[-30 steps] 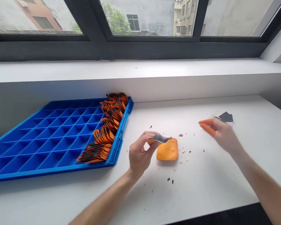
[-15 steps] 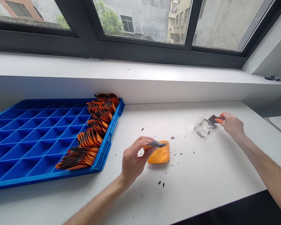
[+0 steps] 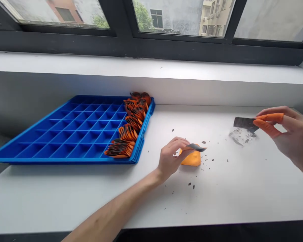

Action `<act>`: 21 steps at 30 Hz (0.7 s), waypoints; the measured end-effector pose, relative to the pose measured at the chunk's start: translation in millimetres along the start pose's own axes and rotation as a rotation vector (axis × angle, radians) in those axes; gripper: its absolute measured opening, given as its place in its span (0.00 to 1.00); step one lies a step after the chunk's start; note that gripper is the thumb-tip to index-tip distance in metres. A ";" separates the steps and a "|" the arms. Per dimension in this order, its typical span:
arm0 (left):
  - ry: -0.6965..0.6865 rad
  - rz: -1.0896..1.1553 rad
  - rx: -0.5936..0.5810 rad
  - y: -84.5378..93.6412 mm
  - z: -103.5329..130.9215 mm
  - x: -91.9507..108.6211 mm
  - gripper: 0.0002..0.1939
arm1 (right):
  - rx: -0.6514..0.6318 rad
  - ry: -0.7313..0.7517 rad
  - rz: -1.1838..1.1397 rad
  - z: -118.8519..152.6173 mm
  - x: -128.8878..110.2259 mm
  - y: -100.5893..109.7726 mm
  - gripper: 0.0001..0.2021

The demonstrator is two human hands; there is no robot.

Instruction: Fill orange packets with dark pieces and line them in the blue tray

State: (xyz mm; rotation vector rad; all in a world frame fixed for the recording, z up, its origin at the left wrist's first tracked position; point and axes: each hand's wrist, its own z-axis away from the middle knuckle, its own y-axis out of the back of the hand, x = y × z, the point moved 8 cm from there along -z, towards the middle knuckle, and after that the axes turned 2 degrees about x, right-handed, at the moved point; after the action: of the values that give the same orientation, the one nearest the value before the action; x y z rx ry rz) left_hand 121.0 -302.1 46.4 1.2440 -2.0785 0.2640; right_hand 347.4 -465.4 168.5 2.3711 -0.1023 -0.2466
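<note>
My left hand (image 3: 172,155) pinches a thin curved sheet (image 3: 196,147), dark grey on top with an orange underside, above an orange block (image 3: 193,159). The sheet and fingers hide part of the block. On the right, my right hand (image 3: 286,129) has orange finger covers on thumb and index finger. Between those fingertips is a dark flat rectangular piece (image 3: 244,123), held over a small clear plastic container (image 3: 240,137) with dark flakes in it.
A blue compartment tray (image 3: 65,160) stands at the left; stacks of orange-and-black pieces (image 3: 127,132) fill its right column. Dark crumbs (image 3: 192,185) lie scattered on the white table (image 3: 151,208). Behind runs a white ledge (image 3: 204,71) below the windows.
The view has shifted left. My right hand has lifted the dark piece up from the clear container and nearer to me. My left hand still holds its sheet over the orange block.
</note>
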 end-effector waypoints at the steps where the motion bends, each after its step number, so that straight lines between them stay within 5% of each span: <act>1: -0.016 -0.009 0.003 0.0 0.2 0.7 0.07 | -0.026 0.145 -0.002 -4.4 -35.0 1.7 0.09; 4: -0.069 -0.023 0.006 0.4 -0.2 4.7 0.08 | -0.129 0.359 -0.033 -11.3 -107.5 0.0 0.09; 7: -0.115 -0.022 -0.016 -0.6 -1.4 9.6 0.07 | -0.227 0.444 -0.058 -14.2 -138.4 -11.0 0.12; 21: -0.170 -0.043 -0.070 -8.3 3.0 9.5 0.06 | -0.374 0.647 0.053 -5.4 -159.9 -45.9 0.20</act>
State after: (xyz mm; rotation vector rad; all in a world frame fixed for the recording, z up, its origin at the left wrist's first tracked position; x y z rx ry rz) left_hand 123.7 -314.6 48.9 1.3065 -2.1814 0.0660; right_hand 192.2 -405.3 164.4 1.9638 0.1751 0.4895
